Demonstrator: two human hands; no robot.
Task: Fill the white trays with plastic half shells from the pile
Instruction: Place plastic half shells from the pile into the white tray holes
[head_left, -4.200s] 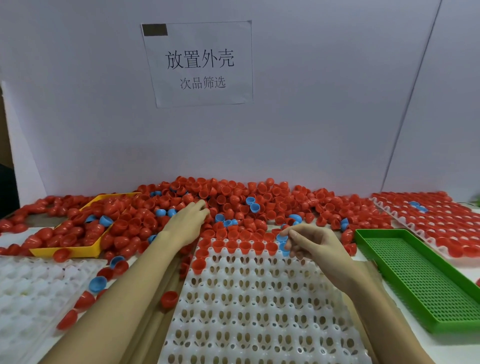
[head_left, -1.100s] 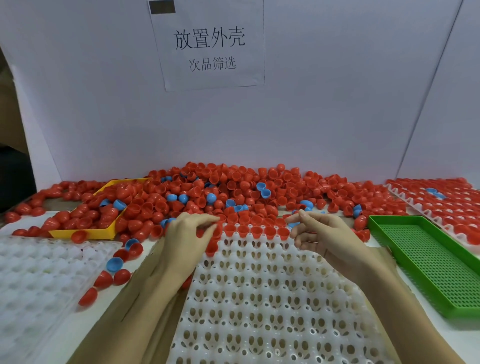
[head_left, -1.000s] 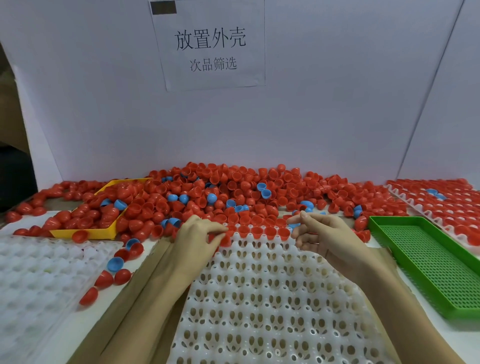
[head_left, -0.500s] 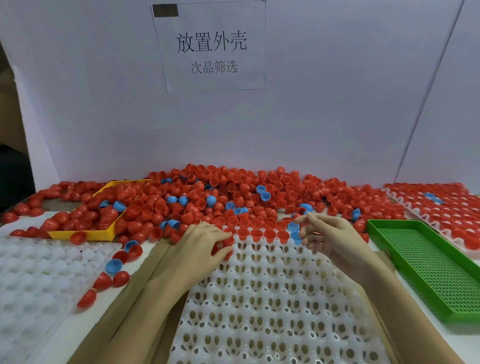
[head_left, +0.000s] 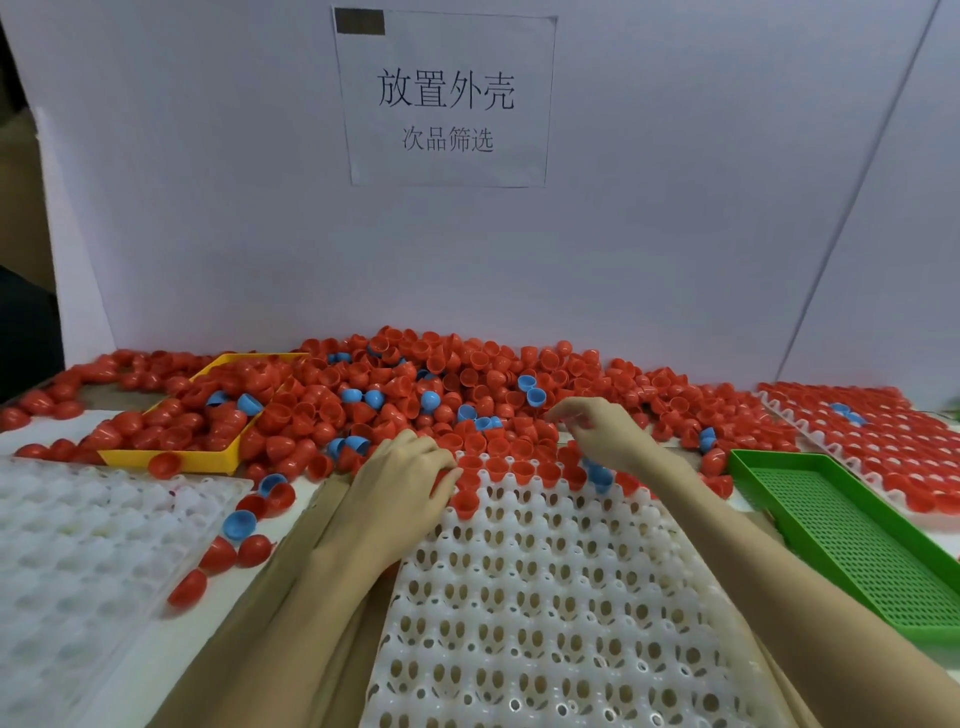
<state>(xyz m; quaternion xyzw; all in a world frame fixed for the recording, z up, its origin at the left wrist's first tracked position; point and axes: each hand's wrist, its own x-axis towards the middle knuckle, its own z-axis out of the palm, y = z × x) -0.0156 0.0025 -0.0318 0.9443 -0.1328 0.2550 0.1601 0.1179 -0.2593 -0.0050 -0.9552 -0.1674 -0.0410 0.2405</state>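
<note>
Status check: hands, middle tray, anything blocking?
Left hand setting a red shell at the tray's far left. Right hand over the pile, fingers curled. Middle tray mostly unfilled. Nothing blocking.

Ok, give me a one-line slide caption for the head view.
Two bare hands, left hand and right hand, seat red half shells along the white tray's far rows.

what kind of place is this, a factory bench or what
Likely a factory sorting or assembly station: a big pile of shells, a white tray being filled by hand, and a printed sign on the partition.
</note>
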